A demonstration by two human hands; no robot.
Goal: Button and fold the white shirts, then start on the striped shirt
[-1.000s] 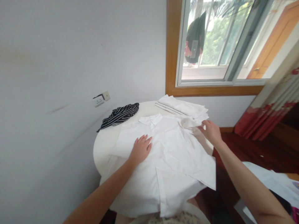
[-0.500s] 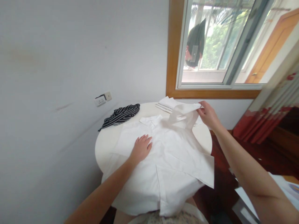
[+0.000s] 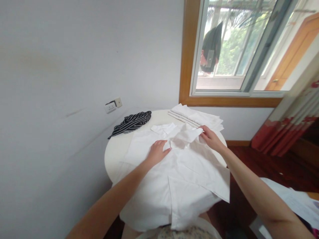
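A white shirt (image 3: 154,186) lies spread over a round white table, its collar toward the wall and its lower edge hanging off the near side. My left hand (image 3: 158,152) rests flat on the shirt's front below the collar, fingers stretched out. With thumb and fingers closed, my right hand (image 3: 209,136) holds the shirt's sleeve, lifted and folded inward across the right side of the shirt. Part of the sleeve's far end is bunched near the collar.
Behind the shirt is a stack of folded white cloths (image 3: 196,116). A black striped cloth (image 3: 132,122) lies at the back left of the table (image 3: 112,159). The wall with a socket (image 3: 110,107) borders the left; papers (image 3: 286,196) lie at lower right.
My right hand has brought the sleeve left and down toward the shirt's middle, uncovering the folded stack behind. My left hand has shifted slightly up and right on the shirt.
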